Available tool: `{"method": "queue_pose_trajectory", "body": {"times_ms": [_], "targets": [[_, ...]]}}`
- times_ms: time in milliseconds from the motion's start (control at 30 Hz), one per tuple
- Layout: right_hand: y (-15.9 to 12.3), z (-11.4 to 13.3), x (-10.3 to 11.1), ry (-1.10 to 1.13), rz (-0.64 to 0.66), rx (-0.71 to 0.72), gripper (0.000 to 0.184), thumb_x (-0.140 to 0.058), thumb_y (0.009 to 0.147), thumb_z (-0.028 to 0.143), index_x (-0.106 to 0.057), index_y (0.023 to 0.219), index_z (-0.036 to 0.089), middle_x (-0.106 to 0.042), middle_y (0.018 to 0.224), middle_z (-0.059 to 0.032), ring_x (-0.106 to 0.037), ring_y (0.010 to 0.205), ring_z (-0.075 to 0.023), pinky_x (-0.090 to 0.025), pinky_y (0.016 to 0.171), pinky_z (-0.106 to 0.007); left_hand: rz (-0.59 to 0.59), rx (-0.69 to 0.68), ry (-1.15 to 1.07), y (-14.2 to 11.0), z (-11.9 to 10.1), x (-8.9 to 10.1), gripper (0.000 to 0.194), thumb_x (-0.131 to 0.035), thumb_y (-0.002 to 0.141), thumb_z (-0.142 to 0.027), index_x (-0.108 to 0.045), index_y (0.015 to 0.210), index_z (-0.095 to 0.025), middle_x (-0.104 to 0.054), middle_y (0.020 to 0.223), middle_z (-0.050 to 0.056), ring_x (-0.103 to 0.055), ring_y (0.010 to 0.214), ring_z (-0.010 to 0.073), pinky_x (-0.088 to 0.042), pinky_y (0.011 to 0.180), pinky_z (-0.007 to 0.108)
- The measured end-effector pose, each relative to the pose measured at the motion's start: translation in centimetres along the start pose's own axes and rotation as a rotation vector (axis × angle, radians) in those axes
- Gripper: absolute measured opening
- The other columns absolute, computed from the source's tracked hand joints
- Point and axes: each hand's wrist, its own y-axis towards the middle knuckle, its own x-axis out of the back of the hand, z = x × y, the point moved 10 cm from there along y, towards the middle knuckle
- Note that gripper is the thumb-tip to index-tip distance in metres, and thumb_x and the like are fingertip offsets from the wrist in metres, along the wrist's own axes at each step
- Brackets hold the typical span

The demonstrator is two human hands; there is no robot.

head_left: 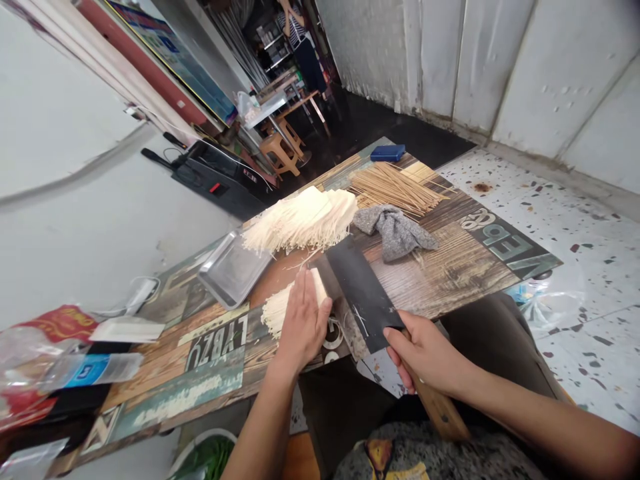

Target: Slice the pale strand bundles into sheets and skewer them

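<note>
My right hand [415, 347] grips the wooden handle of a cleaver [363, 293], whose broad dark blade lies beside the cut end of a small bunch of enoki mushrooms [274, 312]. A few thin pale strands stick to the blade. My left hand [305, 317] rests over that bunch, fingers straight and close together, holding it against the table near the blade's edge. Just beyond is a large heap of enoki mushrooms [305, 217]. To its left sits a shallow metal tray [235, 270].
A crumpled grey cloth [395, 230], a pile of wooden skewers [397, 189] and a blue case [387, 153] lie toward the table's far right. A plastic bottle [95, 369] and packaging occupy the left end. Green vegetables [207, 457] fill a container below. A person [303, 43] stands in the background.
</note>
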Motion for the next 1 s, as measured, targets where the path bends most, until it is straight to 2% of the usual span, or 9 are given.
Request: {"method": "queue_pose_trajectory", "body": {"times_ms": [267, 700, 1000], "targets": [[-0.02, -0.35, -0.08, 0.009, 0.006, -0.011, 0.02, -0.047, 0.084, 0.036, -0.036, 0.075, 0.022, -0.047, 0.051, 0.0102, -0.045, 0.031, -0.007, -0.04, 0.029, -0.018, -0.017, -0.019, 0.001, -0.01, -0.02, 0.08, 0.064, -0.025, 0.097, -0.042, 0.002, 0.151, -0.019, -0.009, 0.158, 0.011, -0.005, 0.145, 0.0221, -0.014, 0.118, 0.047], [0.12, -0.14, -0.32, 0.022, 0.016, -0.02, 0.019, -0.044, 0.086, 0.035, -0.034, 0.075, 0.022, -0.046, 0.05, 0.011, -0.044, 0.03, -0.0062, -0.038, 0.028, -0.017, 0.008, 0.005, 0.042, 0.07, 0.21, -0.29, 0.065, -0.023, 0.098, -0.043, -0.004, 0.151, -0.011, -0.011, 0.157, 0.016, -0.009, 0.145, 0.0234, -0.015, 0.117, 0.047], [0.07, -0.42, -0.55, 0.041, 0.011, -0.035, 0.019, -0.044, 0.086, 0.035, -0.034, 0.076, 0.022, -0.047, 0.052, 0.0111, -0.043, 0.03, -0.0055, -0.039, 0.028, -0.017, -0.018, -0.017, 0.038, 0.11, 0.12, -0.21, 0.064, -0.025, 0.098, -0.04, -0.002, 0.151, -0.013, -0.011, 0.157, 0.016, -0.009, 0.145, 0.0235, -0.017, 0.117, 0.049]]}}
